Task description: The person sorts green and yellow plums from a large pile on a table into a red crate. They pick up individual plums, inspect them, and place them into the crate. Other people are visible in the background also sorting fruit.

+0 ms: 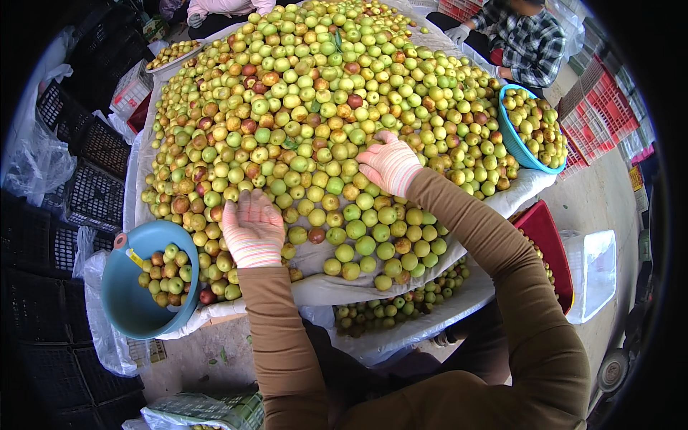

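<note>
A broad heap of green-yellow and reddish-brown jujubes (301,115) covers the cloth-lined table (317,290) before me. Palm up, my left hand (253,226) in a striped glove rests at the heap's near left side; nothing lies in the palm and the fingers are extended. My right hand (388,165), gloved alike, reaches into the middle of the heap with its fingers spread among the fruit. Whether its fingertips pinch a jujube is hidden. Looser jujubes (381,234) lie between the hands and the table's near edge.
At the left corner stands a blue basin (121,290) part filled with jujubes. A full turquoise basket (516,145) sits at the right edge. Below are a red bin (548,242) and a plastic-lined container of jujubes (403,309). A person in a checked shirt (529,40) sits at far right.
</note>
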Demonstrator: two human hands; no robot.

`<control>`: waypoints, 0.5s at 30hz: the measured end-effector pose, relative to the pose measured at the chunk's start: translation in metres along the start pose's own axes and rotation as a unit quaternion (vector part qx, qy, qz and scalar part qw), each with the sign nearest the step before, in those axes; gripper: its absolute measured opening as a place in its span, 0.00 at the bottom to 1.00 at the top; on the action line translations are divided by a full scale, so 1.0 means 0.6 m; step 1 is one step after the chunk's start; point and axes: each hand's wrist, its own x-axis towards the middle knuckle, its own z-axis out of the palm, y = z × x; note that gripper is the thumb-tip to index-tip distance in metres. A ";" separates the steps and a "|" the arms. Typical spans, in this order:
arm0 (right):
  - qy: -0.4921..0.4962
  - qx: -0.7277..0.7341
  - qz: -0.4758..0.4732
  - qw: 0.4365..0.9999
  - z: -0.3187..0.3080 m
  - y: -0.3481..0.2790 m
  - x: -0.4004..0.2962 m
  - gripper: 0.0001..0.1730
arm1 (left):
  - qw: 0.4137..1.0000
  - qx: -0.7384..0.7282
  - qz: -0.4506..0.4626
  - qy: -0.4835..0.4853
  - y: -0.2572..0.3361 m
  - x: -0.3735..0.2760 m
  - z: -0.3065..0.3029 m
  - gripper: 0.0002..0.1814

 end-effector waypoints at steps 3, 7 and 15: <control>0.047 0.005 -0.066 0.997 0.008 -0.006 -0.026 0.16 | 0.990 0.122 -0.054 0.037 -0.077 -0.017 0.012 0.19; 0.175 0.064 -0.071 0.980 -0.003 -0.014 -0.041 0.13 | 0.979 0.194 -0.017 0.060 -0.145 -0.047 0.011 0.21; 0.007 0.065 -0.085 0.994 -0.047 -0.230 0.178 0.15 | 0.959 0.081 0.220 0.160 -0.082 -0.023 0.027 0.17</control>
